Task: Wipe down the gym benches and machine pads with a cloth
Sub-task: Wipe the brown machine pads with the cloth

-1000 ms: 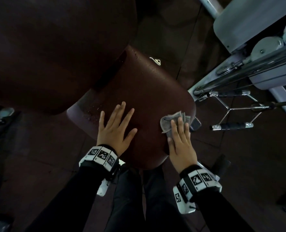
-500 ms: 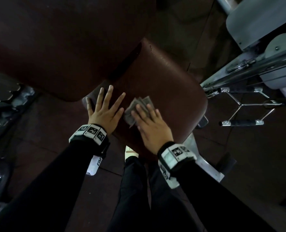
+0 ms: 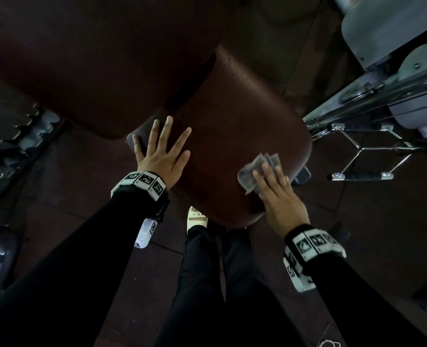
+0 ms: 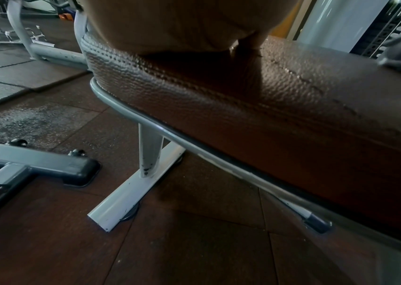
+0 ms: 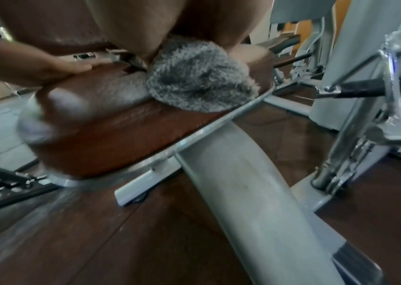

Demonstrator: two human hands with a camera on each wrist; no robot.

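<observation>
Wiping the seat is the step in hand here, going by the blur in the right wrist view. Right hand (image 3: 281, 199) has its fingers laid out straight on top of the crumpled grey fluffy cloth (image 3: 256, 171), pressing it flat onto the dark brown padded vinyl seat pad (image 3: 245, 116) rather than gripping it. The cloth sits at the seat's right edge, close to the front right corner, and in the right wrist view it bunches right up against the metal rim there (image 5: 201, 84).

Left hand (image 3: 161, 154) is spread flat with nothing in it, fingers straight, planted on the seat's left edge near the back left corner, just under where the big dark brown backrest pad (image 3: 87, 58) overhangs. Looks like it's just bracing.

My guess on progress: the seat is mid-wipe, and the backrest and other machines look like they're not done yet, though honestly the lighting is too dim to tell wet from dry.

Next move probably calls for dragging the cloth back across toward the left hand with steady downward pressure, keeping the fingers flat so the cloth doesn't roll up. The chrome cable handle (image 3: 360, 156) hangs beside the seat's right edge, so don't overshoot that way.
</observation>
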